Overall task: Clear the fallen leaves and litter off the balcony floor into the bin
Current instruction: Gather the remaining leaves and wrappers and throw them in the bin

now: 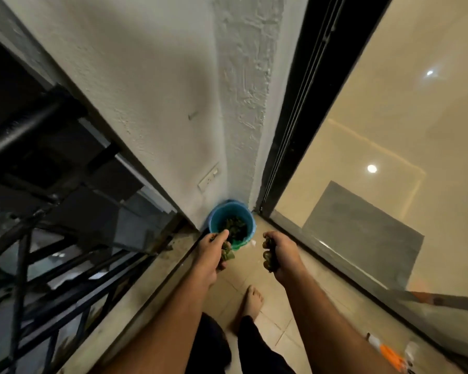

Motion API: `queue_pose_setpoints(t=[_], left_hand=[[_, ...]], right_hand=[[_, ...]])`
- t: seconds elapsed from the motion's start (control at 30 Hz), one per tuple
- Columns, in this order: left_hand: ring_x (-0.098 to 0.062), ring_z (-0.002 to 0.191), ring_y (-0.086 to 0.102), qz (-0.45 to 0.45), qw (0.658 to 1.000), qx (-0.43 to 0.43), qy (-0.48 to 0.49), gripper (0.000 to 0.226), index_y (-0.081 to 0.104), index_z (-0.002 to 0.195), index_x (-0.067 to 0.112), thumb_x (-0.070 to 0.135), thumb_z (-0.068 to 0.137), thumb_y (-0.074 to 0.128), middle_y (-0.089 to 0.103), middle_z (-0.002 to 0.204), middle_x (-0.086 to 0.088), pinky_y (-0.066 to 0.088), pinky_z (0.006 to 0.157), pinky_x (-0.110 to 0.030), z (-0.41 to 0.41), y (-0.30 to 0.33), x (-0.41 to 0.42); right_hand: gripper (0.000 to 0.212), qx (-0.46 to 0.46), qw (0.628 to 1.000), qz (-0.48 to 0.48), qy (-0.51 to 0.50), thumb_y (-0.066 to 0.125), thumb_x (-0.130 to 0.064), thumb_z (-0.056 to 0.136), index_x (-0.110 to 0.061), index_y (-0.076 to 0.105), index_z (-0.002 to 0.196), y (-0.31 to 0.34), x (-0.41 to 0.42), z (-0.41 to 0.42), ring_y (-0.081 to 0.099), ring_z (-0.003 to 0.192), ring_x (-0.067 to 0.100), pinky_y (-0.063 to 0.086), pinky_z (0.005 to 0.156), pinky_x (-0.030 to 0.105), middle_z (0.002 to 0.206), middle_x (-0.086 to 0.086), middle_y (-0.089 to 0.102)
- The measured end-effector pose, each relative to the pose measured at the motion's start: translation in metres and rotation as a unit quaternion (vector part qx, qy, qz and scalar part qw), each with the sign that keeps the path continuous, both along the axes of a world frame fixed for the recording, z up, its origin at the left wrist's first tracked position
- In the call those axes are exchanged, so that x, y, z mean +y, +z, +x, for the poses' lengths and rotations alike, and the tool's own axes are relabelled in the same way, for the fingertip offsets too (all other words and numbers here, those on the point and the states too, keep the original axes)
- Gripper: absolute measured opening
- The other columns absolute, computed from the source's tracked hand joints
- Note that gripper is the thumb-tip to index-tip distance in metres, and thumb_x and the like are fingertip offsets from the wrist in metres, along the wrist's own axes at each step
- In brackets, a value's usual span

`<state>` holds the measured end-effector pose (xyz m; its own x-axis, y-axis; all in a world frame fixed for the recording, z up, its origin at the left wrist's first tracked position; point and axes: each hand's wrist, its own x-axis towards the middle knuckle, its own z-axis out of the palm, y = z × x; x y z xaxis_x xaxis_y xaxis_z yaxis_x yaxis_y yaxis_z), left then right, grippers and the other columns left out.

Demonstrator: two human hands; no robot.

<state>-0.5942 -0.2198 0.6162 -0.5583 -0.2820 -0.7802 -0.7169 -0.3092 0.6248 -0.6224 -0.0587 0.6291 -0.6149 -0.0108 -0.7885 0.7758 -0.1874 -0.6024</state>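
The bin [231,225] is sitting in the corner at 12 o'clock, already holding leaves [234,228]. The left hand [214,252] and right hand [280,255] are each clutching another bunch just short of it. The visible floor [257,268] is looking nearly clean.

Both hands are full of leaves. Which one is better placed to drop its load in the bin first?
Left. The left hand already reaches the bin rim; the right hand holds its leaves off to the side.
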Motion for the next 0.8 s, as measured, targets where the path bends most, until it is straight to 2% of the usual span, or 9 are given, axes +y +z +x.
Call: queue_pose_setpoints(t=[0.2,0.3,0.47,0.53,0.6,0.67,0.73,0.8], left_hand=[[-0.013,0.065,0.053,0.017,0.999,-0.047,0.014,0.025,0.057,0.118,0.016,0.030,0.098,0.057,0.061,0.090,-0.005,0.037,0.045,-0.023,-0.048,-0.068,-0.008],[-0.014,0.069,0.054,0.018,0.997,-0.072,-0.006,0.025,0.057,0.118,0.019,0.034,0.098,0.057,0.062,0.097,-0.005,0.040,0.047,-0.022,-0.069,-0.120,-0.014],[-0.015,0.065,0.051,0.010,0.995,-0.102,0.007,0.028,0.059,0.116,0.016,0.035,0.096,0.060,0.063,0.102,-0.011,0.039,0.039,-0.020,-0.095,-0.222,-0.035],[-0.014,0.059,0.049,0.013,0.993,-0.113,0.023,0.030,0.060,0.114,0.010,0.034,0.096,0.061,0.061,0.096,-0.012,0.037,0.036,-0.018,-0.099,-0.268,-0.043],[-0.014,0.055,0.049,0.008,0.992,-0.123,0.024,0.033,0.061,0.112,0.004,0.033,0.096,0.062,0.060,0.088,-0.012,0.036,0.035,-0.016,-0.104,-0.305,-0.050],[-0.014,0.055,0.050,-0.005,0.992,-0.127,0.021,0.037,0.062,0.114,0.002,0.034,0.095,0.062,0.060,0.086,-0.011,0.036,0.035,-0.015,-0.109,-0.342,-0.057],[-0.014,0.057,0.052,-0.009,0.991,-0.129,0.019,0.038,0.062,0.117,0.003,0.034,0.094,0.063,0.063,0.092,-0.013,0.038,0.036,-0.016,-0.115,-0.373,-0.062],[-0.018,0.069,0.061,0.004,0.992,-0.123,0.023,0.040,0.061,0.118,0.008,0.037,0.092,0.066,0.067,0.104,-0.013,0.051,0.047,-0.023,-0.120,-0.403,-0.065]], right_hand=[[0.021,-0.032,0.999,0.014,0.039,0.047,-0.026,0.097,-0.010,0.060,0.101,-0.082,-0.025,-0.057,0.043,0.051,0.013,0.037,0.042,0.024,0.084,0.008,0.054],[0.020,-0.057,0.998,0.009,0.037,0.048,-0.026,0.096,-0.011,0.059,0.104,-0.138,-0.033,-0.076,0.045,0.057,0.014,0.043,0.047,0.027,0.086,0.007,0.053],[0.022,-0.118,0.993,-0.015,-0.004,0.049,-0.020,0.095,-0.007,0.057,0.111,-0.238,-0.053,-0.095,0.046,0.059,0.014,0.053,0.055,0.029,0.080,0.005,0.052],[0.020,-0.136,0.991,0.001,-0.016,0.049,-0.019,0.096,-0.005,0.058,0.107,-0.283,-0.064,-0.102,0.046,0.059,0.015,0.053,0.057,0.031,0.077,0.006,0.052],[0.014,-0.153,0.988,0.014,-0.019,0.049,-0.019,0.096,-0.007,0.058,0.093,-0.321,-0.074,-0.114,0.046,0.057,0.016,0.050,0.057,0.031,0.072,0.006,0.051],[0.014,-0.152,0.988,0.039,-0.007,0.050,-0.018,0.095,-0.009,0.057,0.086,-0.360,-0.083,-0.125,0.045,0.053,0.016,0.043,0.051,0.028,0.069,0.006,0.051],[0.009,-0.128,0.989,0.073,0.002,0.052,-0.014,0.093,-0.008,0.058,0.091,-0.394,-0.087,-0.137,0.046,0.053,0.017,0.040,0.042,0.024,0.073,0.009,0.054],[0.009,-0.103,0.990,0.096,0.009,0.054,-0.014,0.093,-0.008,0.059,0.097,-0.425,-0.087,-0.146,0.051,0.062,0.019,0.044,0.043,0.027,0.083,0.012,0.057]])
